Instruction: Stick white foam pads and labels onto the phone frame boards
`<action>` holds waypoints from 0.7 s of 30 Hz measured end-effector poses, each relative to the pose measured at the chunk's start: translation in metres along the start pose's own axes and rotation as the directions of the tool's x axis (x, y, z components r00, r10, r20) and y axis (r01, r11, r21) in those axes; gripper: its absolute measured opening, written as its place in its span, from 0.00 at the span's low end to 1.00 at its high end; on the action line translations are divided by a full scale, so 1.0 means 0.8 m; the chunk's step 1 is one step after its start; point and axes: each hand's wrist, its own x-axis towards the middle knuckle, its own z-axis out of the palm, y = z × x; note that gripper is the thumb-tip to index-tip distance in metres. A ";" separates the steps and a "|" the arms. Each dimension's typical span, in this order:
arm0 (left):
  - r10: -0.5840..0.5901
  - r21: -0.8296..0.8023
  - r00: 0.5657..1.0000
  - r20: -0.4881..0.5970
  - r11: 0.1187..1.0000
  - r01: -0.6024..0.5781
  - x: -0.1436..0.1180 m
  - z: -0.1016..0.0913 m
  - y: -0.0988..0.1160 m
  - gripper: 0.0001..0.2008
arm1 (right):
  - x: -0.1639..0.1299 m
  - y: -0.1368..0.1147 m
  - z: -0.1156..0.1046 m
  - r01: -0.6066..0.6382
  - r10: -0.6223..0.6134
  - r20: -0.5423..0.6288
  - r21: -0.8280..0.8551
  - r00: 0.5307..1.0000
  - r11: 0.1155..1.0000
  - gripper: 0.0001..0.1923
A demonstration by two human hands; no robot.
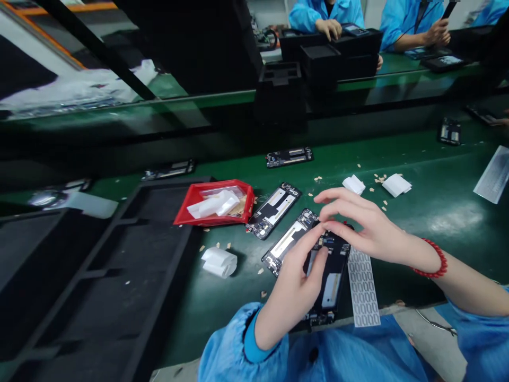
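Observation:
Both my hands work over a black phone body [332,284] with exposed circuit parts near the table's front edge. My left hand [296,281] lies across its left side, index finger and thumb apart. From the right comes my right hand [369,228], a red bead bracelet on the wrist, its thumb and fingertips bent together near my left index fingertip. Anything pinched there is too small to make out. A second phone body [287,241] lies partly under my left hand, and a third phone body [274,209] beyond it. A sheet of printed stickers [363,289] lies right of the nearest phone.
A red bin [249,204] holds white paper and small tan scraps. Black compartment trays [159,260] fill the left. Crumpled white paper [218,262] and scattered tan bits lie about. Another phone body [289,157] lies farther back. Co-workers in blue sleeves [304,16] sit across.

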 end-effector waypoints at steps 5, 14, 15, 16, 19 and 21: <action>-0.032 -0.137 0.999 0.040 0.990 0.037 -0.013 -0.008 0.006 0.31 | 0.009 -0.019 0.006 -0.204 0.220 -0.178 0.105 0.959 0.973 0.04; -0.102 -0.187 0.995 0.007 0.977 0.101 -0.015 -0.012 0.016 0.32 | 0.023 -0.033 0.007 -0.302 0.311 0.004 0.253 0.950 0.919 0.08; -0.101 -0.189 0.995 -0.001 0.977 0.099 -0.016 -0.012 0.016 0.32 | 0.024 -0.033 0.008 -0.288 0.297 0.006 0.266 0.955 0.920 0.08; -0.099 -0.191 0.995 -0.011 0.977 0.095 -0.017 -0.012 0.016 0.32 | 0.024 -0.033 0.008 -0.275 0.284 0.008 0.277 0.959 0.921 0.08; -0.088 -0.192 0.996 -0.031 0.978 0.081 -0.019 -0.013 0.016 0.32 | 0.024 -0.034 0.011 -0.264 0.279 -0.014 0.281 0.960 0.923 0.08; -0.080 -0.190 0.996 -0.038 0.979 0.072 -0.019 -0.013 0.017 0.33 | 0.024 -0.035 0.013 -0.282 0.302 -0.038 0.260 0.953 0.924 0.08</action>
